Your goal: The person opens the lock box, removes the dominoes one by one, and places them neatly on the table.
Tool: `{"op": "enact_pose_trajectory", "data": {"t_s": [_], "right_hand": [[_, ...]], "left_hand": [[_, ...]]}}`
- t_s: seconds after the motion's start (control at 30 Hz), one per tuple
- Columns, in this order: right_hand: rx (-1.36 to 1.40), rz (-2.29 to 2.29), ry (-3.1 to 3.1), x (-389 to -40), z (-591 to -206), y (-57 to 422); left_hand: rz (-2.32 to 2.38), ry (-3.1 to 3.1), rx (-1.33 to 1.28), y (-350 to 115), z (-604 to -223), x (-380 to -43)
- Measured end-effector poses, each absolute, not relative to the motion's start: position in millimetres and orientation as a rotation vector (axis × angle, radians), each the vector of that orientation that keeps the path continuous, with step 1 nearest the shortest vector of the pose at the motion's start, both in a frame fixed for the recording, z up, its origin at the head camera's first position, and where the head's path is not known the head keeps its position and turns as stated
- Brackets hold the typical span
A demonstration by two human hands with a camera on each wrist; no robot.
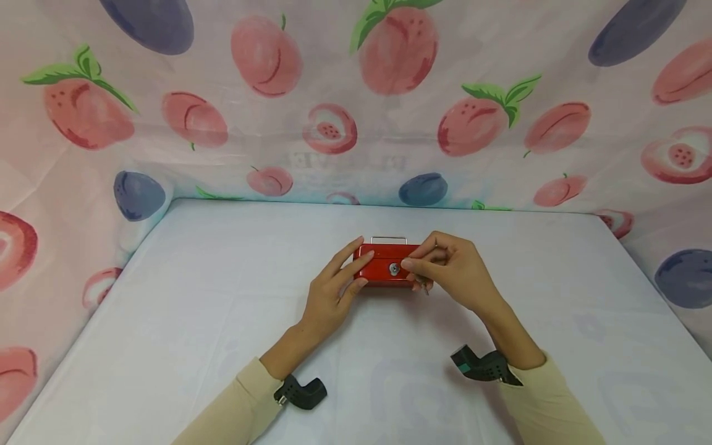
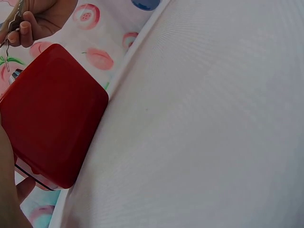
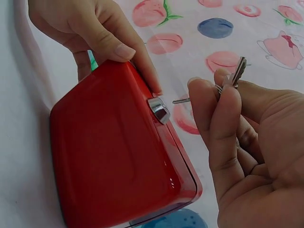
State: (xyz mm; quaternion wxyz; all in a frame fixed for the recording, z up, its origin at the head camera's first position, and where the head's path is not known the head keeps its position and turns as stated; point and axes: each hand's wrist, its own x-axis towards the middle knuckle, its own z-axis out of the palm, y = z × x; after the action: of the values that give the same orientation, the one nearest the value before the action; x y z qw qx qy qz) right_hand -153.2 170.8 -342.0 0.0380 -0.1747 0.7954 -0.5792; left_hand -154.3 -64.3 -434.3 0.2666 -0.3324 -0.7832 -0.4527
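A small red cash box (image 1: 384, 275) with a closed lid sits on the white table, its silver lock (image 1: 394, 269) on the side toward me. My left hand (image 1: 328, 296) holds the box by its left end, thumb low at the front and the other fingers spread over the top. Between thumb and fingers my right hand (image 1: 453, 272) pinches a key (image 3: 180, 101), whose blade points at the lock (image 3: 158, 110) with a small gap between them. From the same grip a second key (image 3: 241, 71) sticks out, held together with the first by a small ring.
A wire handle (image 1: 389, 238) stands up behind the lid. White cloth covers the table (image 1: 222, 346), and a fruit-printed curtain (image 1: 222, 74) rises at its back and sides. Each wrist carries a black camera mount (image 1: 303, 394) over a beige sleeve.
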Motion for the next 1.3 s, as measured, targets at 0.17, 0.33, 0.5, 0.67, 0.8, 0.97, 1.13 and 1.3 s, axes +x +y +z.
{"op": "enact_pose_trajectory", "data": {"t_s": [0.17, 0.33, 0.5, 0.67, 0.8, 0.97, 1.13, 1.3], "right_hand": [[-0.515, -1.773, 2.42, -153, -344, 168], [-0.51, -1.762, 2.42, -152, -346, 167], [-0.487, -1.759, 2.425, -150, -345, 165], [-0.498, -1.756, 2.441, -144, -337, 158], [-0.524, -1.773, 2.455, -137, -328, 151], [-0.531, -1.808, 2.442, -145, -344, 152], [-0.539, -1.819, 2.458, -148, -353, 152], [-0.549, -1.829, 2.46, -148, -354, 151]], "left_hand": [[-1.227, -2.107, -0.901, -65, -435, -154], [-1.231, -2.1, -0.909, -64, -436, -155], [-1.227, -2.1, -0.913, -64, -437, -156], [-1.228, -2.097, -0.913, -65, -438, -156], [-1.225, -2.086, -0.915, -65, -437, -156], [-1.217, -2.072, -0.912, -65, -436, -156], [-1.219, -2.06, -0.914, -64, -436, -157], [-1.225, -2.068, -0.908, -65, -435, -156]]}}
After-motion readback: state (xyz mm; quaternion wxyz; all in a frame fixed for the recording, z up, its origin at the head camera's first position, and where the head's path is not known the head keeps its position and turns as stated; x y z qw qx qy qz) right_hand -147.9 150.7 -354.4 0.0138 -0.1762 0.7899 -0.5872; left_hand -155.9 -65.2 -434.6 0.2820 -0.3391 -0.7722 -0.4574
